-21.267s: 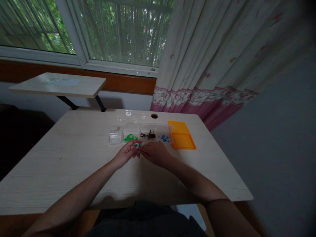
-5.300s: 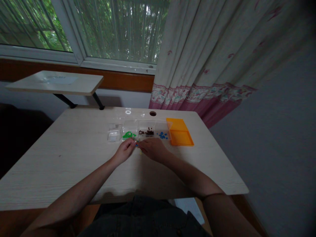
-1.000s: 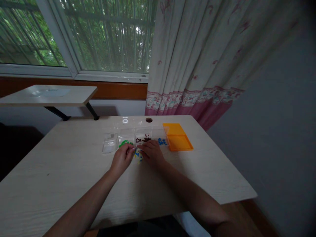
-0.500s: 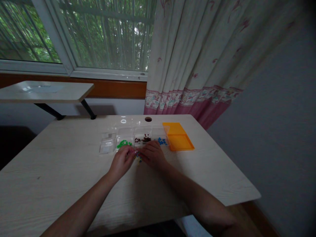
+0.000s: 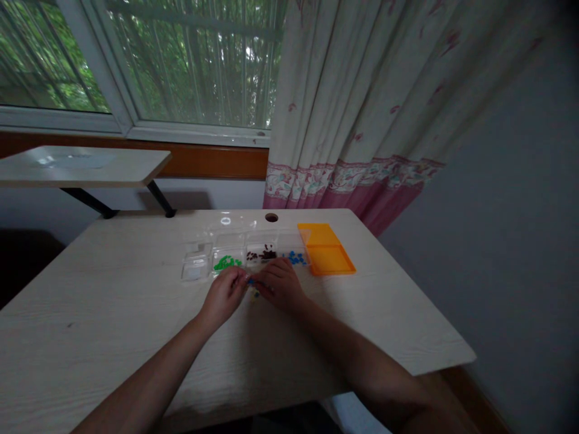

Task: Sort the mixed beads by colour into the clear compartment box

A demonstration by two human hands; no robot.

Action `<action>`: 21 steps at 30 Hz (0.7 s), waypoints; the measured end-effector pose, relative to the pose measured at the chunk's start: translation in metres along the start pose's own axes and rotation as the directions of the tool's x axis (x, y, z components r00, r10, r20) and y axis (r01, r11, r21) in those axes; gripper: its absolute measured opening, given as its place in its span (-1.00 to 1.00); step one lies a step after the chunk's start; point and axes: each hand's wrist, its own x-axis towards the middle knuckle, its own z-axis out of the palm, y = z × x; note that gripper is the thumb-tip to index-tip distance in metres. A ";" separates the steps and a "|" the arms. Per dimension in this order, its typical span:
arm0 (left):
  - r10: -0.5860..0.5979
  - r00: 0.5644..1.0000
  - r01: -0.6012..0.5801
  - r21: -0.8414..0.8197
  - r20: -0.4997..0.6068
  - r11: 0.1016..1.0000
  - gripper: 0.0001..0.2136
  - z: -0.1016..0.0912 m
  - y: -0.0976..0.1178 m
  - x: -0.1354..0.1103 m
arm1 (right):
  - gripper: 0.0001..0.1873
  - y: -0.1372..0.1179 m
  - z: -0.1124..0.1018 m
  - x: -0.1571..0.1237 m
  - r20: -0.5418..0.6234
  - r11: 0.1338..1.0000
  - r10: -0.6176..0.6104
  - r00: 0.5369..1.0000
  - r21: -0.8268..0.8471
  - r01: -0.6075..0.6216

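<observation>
Over the middle of the table, my left hand [image 5: 225, 293] and my right hand [image 5: 281, 283] meet with fingertips pinched close together. Between them is a short strand of small blue and yellow beads [image 5: 256, 295], partly hidden by the fingers. A blue bead [image 5: 250, 281] shows right at the fingertips. Just beyond my hands lie clear plastic boxes: one with green beads [image 5: 227, 263], one with dark brown beads [image 5: 268, 255], and one with blue beads [image 5: 297, 258], partly behind my right hand.
An open orange case [image 5: 332, 259] lies to the right of the clear boxes. On their left sits a small clear box [image 5: 196, 269]. The table [image 5: 117, 313] has a cable hole [image 5: 271, 217] at the back and a raised shelf [image 5: 90, 166] at the far left.
Both hands stay in nearly the same place. The beads between the fingers have shifted slightly, and fewer show below the fingertips.
</observation>
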 end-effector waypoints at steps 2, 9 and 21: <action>0.002 1.000 -0.002 -0.005 0.008 1.000 -0.76 0.000 0.001 0.000 | -0.88 -0.002 -0.001 0.001 0.006 1.000 -0.007 1.000 0.006 0.007; 0.050 0.998 -0.050 0.019 0.037 0.999 -0.79 -0.002 0.002 -0.001 | -0.92 0.004 -0.009 0.005 -0.031 0.999 0.026 0.999 -0.024 -0.027; -0.017 0.999 0.019 0.061 -0.044 0.998 -0.77 -0.008 -0.003 0.004 | -0.86 0.056 -0.027 0.006 -0.115 0.830 0.498 0.860 -0.225 -0.511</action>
